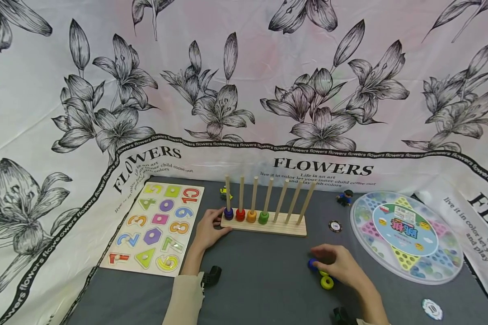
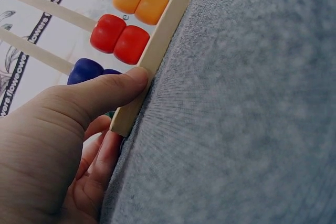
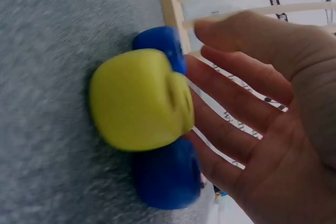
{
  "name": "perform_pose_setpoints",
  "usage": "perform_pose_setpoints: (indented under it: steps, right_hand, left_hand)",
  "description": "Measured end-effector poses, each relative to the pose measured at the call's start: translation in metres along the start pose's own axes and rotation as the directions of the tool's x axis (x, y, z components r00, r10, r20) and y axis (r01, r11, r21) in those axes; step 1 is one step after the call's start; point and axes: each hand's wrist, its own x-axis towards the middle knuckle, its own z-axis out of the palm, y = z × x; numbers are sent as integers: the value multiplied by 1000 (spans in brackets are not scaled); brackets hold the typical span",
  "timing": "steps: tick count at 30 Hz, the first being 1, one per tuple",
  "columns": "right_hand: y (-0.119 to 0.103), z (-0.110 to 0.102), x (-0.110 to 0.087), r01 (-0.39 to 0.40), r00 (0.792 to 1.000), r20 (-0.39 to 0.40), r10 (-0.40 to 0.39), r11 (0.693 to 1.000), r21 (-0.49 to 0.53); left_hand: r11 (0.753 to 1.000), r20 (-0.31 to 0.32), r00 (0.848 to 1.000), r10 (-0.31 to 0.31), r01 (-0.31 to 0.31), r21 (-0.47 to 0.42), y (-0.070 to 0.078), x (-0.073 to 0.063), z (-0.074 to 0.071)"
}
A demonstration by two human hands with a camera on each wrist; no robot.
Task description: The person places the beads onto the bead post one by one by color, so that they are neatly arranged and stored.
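In the head view, a wooden peg rack [image 1: 286, 225] stands on the grey desk [image 1: 260, 280], a person's left hand [image 1: 208, 230] at its dark-blue-beaded end and right hand [image 1: 343, 266] beside loose blue and yellow beads [image 1: 327, 286]. The left-wrist view shows thumb [image 2: 113, 88] and fingers [image 2: 107, 153] pinching the rack's base [image 2: 165, 40]. In the right-wrist view, slightly blurred, the right hand's fingers [image 3: 236, 90] spread loosely by the beads, though whether they touch is hard to tell.

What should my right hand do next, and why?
Probably pinch a loose blue bead: your right hand is beside it, apparently holding nothing, three pegs of the rack stand bare, and your left hand grips the rack's end.
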Motion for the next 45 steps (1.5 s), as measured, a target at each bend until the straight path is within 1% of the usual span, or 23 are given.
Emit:
perform_pose_setpoints:
  steps: [2, 4, 11, 15, 17, 22, 26, 30, 33, 35, 37, 40, 42, 45]
  right_hand:
    - [2, 0, -1, -7, 999, 36, 7, 1000, 6]
    - [2, 1, -2, -4, 998, 56, 3, 1000, 16]
    - [1, 1, -3, 10, 995, 99, -12, 1000, 23]
    - [2, 1, -3, 5, 995, 102, -6, 1000, 15]
    - [2, 1, -3, 10, 996, 90, -9, 1000, -6]
    - [-2, 1, 2, 41, 999, 12, -40, 998, -51]
    - [-10, 1, 11, 75, 995, -67, -75, 997, -9]
    - [-21, 2, 22, 148, 978, -158, -140, 988, 42]
    - [-34, 0, 34, 217, 953, -225, -201, 975, 50]
    - [-46, -2, 42, 245, 936, -274, -221, 968, 59]
    - [-58, -3, 50, 284, 909, -337, -245, 956, 73]
    - [-77, -4, 62, 337, 860, -436, -264, 936, 98]
    - [-90, -4, 68, 373, 820, -502, -275, 922, 103]
    - [-113, -4, 73, 424, 761, -576, -297, 901, 96]
  left_hand:
    - [1000, 0, 1000, -2, 2, 4, -1, 0, 0]
    - [1000, 1, 1000, -4, 4, 11, -1, 0, 0]
    - [1000, 5, 1000, -9, 8, 22, -1, 0, 0]
    - [1000, 4, 1000, -6, 6, 26, 0, 0, 0]
    - [1000, 4, 1000, -7, 7, 23, 1, 1, 0]
    - [1000, -1, 1000, -4, 4, 11, 2, 1, -1]
    - [1000, -4, 1000, 0, 0, -1, 1, 1, 0]
    - [1000, -4, 1000, 1, -1, -3, 0, 1, 0]
    - [1000, -3, 1000, 0, 0, -6, 0, 1, -1]
    - [1000, -2, 1000, -2, 2, -6, 0, 1, -1]
    - [1000, -1, 1000, 0, 0, 2, 0, 1, -1]
    - [1000, 1, 1000, -1, 1, 11, 0, 1, -1]
    - [1000, 2, 1000, -2, 2, 16, 0, 2, -1]
    - [1000, 2, 1000, -8, 8, 12, -1, 2, -1]
